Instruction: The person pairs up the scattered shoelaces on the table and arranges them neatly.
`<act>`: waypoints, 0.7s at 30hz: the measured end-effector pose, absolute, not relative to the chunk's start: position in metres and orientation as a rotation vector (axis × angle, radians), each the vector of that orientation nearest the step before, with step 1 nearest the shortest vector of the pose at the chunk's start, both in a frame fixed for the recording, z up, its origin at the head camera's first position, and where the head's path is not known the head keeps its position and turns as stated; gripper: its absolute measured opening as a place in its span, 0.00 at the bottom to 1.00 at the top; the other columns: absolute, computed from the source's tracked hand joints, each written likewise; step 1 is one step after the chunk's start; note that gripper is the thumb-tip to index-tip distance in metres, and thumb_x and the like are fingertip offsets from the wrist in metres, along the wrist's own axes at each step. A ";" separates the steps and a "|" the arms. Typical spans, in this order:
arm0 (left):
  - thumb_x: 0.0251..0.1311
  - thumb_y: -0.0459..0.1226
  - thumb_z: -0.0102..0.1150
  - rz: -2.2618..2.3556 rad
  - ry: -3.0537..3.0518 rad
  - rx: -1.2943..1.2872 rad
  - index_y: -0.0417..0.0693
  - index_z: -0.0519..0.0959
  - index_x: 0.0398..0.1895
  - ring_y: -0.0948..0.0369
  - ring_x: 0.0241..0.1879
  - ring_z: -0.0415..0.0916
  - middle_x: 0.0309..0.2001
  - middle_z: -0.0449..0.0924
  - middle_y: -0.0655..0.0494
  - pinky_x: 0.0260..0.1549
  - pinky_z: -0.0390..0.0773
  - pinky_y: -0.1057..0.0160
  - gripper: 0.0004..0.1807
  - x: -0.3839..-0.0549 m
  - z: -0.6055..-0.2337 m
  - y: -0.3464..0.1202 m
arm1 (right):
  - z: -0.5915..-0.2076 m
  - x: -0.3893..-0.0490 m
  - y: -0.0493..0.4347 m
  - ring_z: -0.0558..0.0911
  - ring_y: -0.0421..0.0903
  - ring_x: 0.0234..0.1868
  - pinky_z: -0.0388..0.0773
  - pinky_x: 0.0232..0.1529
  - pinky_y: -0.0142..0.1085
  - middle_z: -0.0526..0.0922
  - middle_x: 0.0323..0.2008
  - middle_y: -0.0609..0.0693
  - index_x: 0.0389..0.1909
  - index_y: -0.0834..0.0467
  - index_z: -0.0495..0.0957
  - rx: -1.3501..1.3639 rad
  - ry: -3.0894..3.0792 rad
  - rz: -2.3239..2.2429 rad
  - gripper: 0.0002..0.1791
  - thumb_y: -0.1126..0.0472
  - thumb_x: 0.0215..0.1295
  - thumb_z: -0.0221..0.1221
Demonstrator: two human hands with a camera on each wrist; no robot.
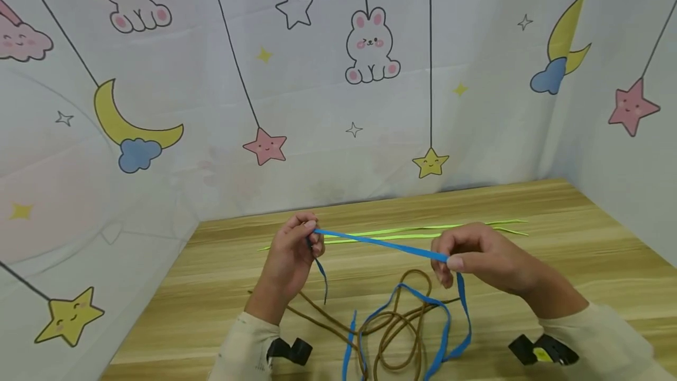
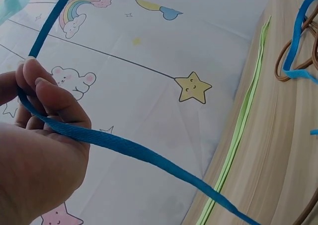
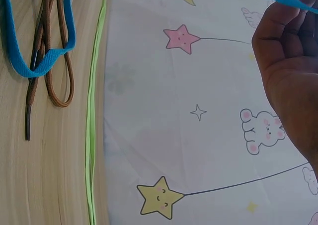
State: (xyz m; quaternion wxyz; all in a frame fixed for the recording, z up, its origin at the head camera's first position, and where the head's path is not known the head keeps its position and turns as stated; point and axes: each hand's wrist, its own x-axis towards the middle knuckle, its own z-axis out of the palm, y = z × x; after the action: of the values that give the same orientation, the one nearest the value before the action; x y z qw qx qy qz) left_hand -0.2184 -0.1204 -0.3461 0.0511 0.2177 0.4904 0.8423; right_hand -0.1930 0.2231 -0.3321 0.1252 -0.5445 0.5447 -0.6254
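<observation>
A flat blue shoelace [image 1: 391, 245] stretches between my two hands above the table. My left hand [image 1: 294, 251] pinches it between thumb and fingers, and a short end hangs down below the palm. In the left wrist view, the blue lace [image 2: 134, 149] runs across the palm and up past the fingertips. My right hand [image 1: 483, 257] pinches the lace at the other side, thumb on top. From there the lace drops to the table and loops over a round brown shoelace [image 1: 388, 363], which lies in loose tangled coils below my hands.
Behind my hands, neon green laces [image 1: 381, 233] lie stretched side by side across the back of the wooden table [image 1: 592, 240]. A white cloth printed with stars, moons and rabbits [image 1: 317, 104] stands along the table's back and sides.
</observation>
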 end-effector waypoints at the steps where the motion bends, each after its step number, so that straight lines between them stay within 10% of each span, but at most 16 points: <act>1: 0.75 0.31 0.43 2.567 1.496 0.660 0.52 0.76 0.41 0.65 0.26 0.70 0.27 0.73 0.61 0.30 0.72 0.70 0.11 -0.219 -0.346 -0.122 | -0.332 -0.193 0.223 0.78 0.53 0.33 0.81 0.36 0.46 0.77 0.35 0.58 0.39 0.68 0.74 -1.595 1.593 -1.823 0.14 0.80 0.69 0.39; 21: 0.75 0.31 0.43 2.563 1.561 0.647 0.52 0.75 0.39 0.65 0.26 0.69 0.27 0.73 0.62 0.30 0.70 0.69 0.10 -0.230 -0.352 -0.143 | -0.338 -0.205 0.239 0.71 0.52 0.32 0.73 0.33 0.46 0.77 0.33 0.54 0.35 0.64 0.73 -1.438 1.611 -1.965 0.20 0.76 0.73 0.31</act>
State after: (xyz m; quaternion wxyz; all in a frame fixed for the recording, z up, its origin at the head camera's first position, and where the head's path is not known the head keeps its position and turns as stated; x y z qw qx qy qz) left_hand -0.2302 -0.1431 -0.3521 0.0357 0.2107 0.5082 0.8343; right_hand -0.2051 0.2390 -0.3385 0.1107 -0.4895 0.5483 -0.6689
